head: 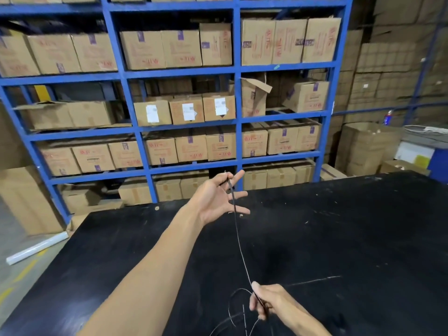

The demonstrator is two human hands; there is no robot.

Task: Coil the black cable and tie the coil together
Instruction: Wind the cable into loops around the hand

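left hand (215,198) pinching black cable (238,241) | right hand (269,301) gripping cable | table (351,238) bare around

We see two bare forearms, no sleeves. Left hand (219,198): no glove, no ring visible, no watch on wrist. Right hand (269,302): bare also, short nails, wrist without band.

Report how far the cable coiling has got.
Early stage. Done: a few loose loops hang below the right hand. In hand: the left hand pinches the black cable near its end, stretching it up from the right hand above the black table. Left: finish coiling, then tie; no tie is visible.
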